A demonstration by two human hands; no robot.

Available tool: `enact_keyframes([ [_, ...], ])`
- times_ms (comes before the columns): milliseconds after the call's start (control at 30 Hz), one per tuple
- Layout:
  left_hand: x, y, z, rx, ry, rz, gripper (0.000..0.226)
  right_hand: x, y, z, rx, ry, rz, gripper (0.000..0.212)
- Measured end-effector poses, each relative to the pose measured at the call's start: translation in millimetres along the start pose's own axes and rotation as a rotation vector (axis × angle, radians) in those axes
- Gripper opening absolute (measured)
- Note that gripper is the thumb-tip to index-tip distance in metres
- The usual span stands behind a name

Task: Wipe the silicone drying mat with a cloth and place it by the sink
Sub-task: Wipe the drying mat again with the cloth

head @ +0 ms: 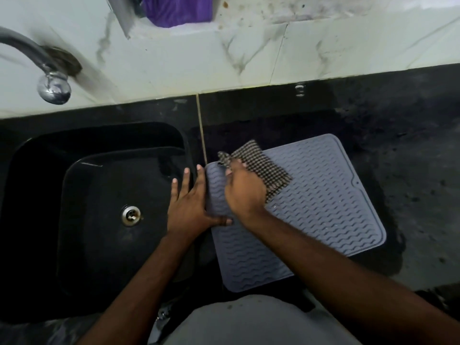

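Note:
A grey silicone drying mat (321, 210) with a wavy ribbed surface lies flat on the black countertop, just right of the black sink (99, 220). My right hand (245, 191) grips a black-and-white checked cloth (261, 168) and presses it onto the mat's far left corner. My left hand (190, 202) lies flat with straight fingers along the mat's left edge, its thumb resting on the mat. Part of the cloth is hidden under my right hand.
A chrome tap (47, 78) juts from the white marble-look wall above the sink's far left. A metal drain (131, 215) sits in the sink bottom. A purple cloth (178, 9) lies on a ledge at the top. Dark countertop (410, 170) extends to the right.

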State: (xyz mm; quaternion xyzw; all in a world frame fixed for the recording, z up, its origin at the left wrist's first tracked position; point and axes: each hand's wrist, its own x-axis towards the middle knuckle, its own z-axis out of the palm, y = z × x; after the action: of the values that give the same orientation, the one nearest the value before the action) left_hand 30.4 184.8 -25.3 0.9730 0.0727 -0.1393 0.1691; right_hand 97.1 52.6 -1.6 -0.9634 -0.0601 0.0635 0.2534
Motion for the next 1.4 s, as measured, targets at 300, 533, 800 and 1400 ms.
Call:
enact_keyframes([
  [300, -19.4, 3.7, 2.4, -0.003, 0.060, -0.075, 0.143, -11.0, -23.6, -0.3, 0.258, -0.271, -0.092, 0.033],
  [533, -34.6, 0.0, -6.0, -0.213, 0.190, -0.097, 0.145, -31.8, -36.8, -6.5, 0.911, -0.418, 0.248, 0.025],
  [800, -26.8, 4.6, -6.4, -0.366, 0.193, 0.007, 0.133, -23.8, 14.1, -112.3, 1.463, -0.079, 0.522, 0.029],
  [1400, -45.4, 15.1, 9.0, -0.117, 0.081, -0.086, 0.135, 32.5, 114.1, -30.4, 0.079, 0.232, 0.091, 0.027],
])
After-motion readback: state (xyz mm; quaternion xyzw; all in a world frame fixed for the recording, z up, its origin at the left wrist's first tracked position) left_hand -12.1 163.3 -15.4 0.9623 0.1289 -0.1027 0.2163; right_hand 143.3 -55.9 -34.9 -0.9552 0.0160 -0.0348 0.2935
